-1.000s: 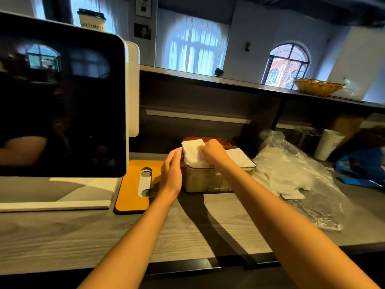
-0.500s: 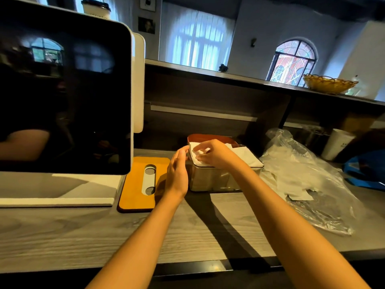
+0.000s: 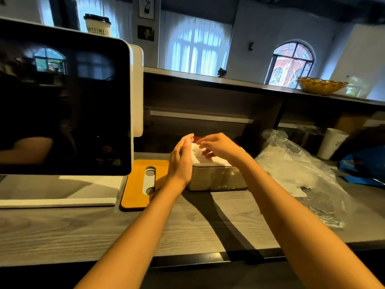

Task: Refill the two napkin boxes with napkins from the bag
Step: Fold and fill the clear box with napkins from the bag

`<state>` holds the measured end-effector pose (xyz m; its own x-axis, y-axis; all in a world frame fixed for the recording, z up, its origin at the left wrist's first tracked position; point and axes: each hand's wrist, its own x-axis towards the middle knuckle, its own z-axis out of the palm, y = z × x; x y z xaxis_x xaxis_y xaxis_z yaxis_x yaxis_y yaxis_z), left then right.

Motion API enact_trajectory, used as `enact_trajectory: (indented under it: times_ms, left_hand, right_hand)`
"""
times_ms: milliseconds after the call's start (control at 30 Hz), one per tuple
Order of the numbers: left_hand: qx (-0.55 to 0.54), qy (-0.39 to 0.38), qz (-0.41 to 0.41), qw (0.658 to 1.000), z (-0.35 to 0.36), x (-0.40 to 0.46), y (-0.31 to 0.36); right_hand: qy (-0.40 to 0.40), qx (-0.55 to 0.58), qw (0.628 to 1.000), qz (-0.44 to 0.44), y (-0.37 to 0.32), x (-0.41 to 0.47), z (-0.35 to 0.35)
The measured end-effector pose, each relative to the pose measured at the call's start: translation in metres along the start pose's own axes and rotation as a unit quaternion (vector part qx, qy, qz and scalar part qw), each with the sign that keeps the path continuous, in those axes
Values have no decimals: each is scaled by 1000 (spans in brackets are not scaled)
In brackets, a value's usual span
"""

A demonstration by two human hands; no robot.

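Note:
A clear napkin box [image 3: 216, 178] stands on the grey counter, topped with a stack of white napkins [image 3: 210, 160]. My left hand [image 3: 180, 161] stands flat and upright against the box's left side, fingers straight. My right hand [image 3: 218, 148] hovers over the napkins with fingers loosely bent, fingertips on or just above the top sheet. The box's orange lid [image 3: 143, 183] with its slot lies flat to the left. A clear plastic bag [image 3: 300, 172] with more white napkins lies to the right. A second box behind this one is hidden by my hands.
A large dark screen [image 3: 62, 105] on a white base stands at the left. A white paper cup [image 3: 333, 142] and a blue bag [image 3: 366, 165] sit at the far right. A raised shelf runs behind, with a yellow basket [image 3: 320, 85] on it.
My right hand has lifted slightly from the napkin stack and its fingers have loosened. My left hand has risen along the box's left side. The camera has tilted a little.

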<state>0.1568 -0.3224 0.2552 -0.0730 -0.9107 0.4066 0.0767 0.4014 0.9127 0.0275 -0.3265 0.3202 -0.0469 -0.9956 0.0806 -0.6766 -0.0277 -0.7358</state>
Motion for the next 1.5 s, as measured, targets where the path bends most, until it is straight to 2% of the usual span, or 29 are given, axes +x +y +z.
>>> enact_trajectory:
  times_ms: [67,133,167,233,300,367,433,500,600,700,800,900,1000,1067,1133,1267,1367,1433,1500]
  left_hand:
    - [8,-21,-27,999,7,10,14]
    - [-8,-46,-74,996,15,19,24]
    - [0,-58,-96,994,20,24,27]
    - [54,-77,-127,987,27,33,29]
    - [83,-91,-174,977,33,38,30]
    - [96,-94,-226,965,36,42,31]
    - [96,-94,-254,958,38,43,34]
    - [88,-93,-268,955,40,42,38]
    - [102,-80,-236,963,42,35,44]
    - [121,-13,-109,987,48,17,59]
    - [47,5,-19,999,63,-11,72]
    - [-46,-54,-54,996,85,-40,70]
    - [-70,-101,-117,985,106,-66,53]
    - [-75,-118,-151,979,119,-79,39]
    - [-82,-119,-173,974,130,-88,27]
    - [-45,-124,-198,971,152,-91,6]
    - [-26,-122,-219,968,167,-87,-13]
    - [6,-115,-205,972,173,-87,-28]
    - [51,-111,-180,976,174,-90,-30]
  right_hand:
    - [99,80,992,-24,5,-6,-10]
    - [201,160,966,-27,13,-10,-18]
    - [228,177,957,-18,19,-11,-22]
    - [193,152,969,31,29,-10,-25]
    - [90,93,986,105,37,-10,-24]
    - [25,39,990,130,39,-13,-22]
    - [17,29,992,120,35,-14,-22]
    - [63,63,991,99,34,-14,-22]
    - [169,185,967,45,35,-19,-25]
    - [256,261,931,-15,36,-39,-31]
    - [301,303,904,-34,42,-67,-40]
    - [316,310,896,-35,60,-94,-49]
    - [329,309,892,-2,93,-116,-55]
    - [347,278,895,31,121,-127,-58]
    - [354,190,914,51,150,-136,-61]
    - [264,12,961,85,188,-142,-61]
    - [207,-95,970,83,201,-141,-58]
    - [175,-173,966,85,207,-139,-57]
    - [175,-173,966,77,210,-137,-57]
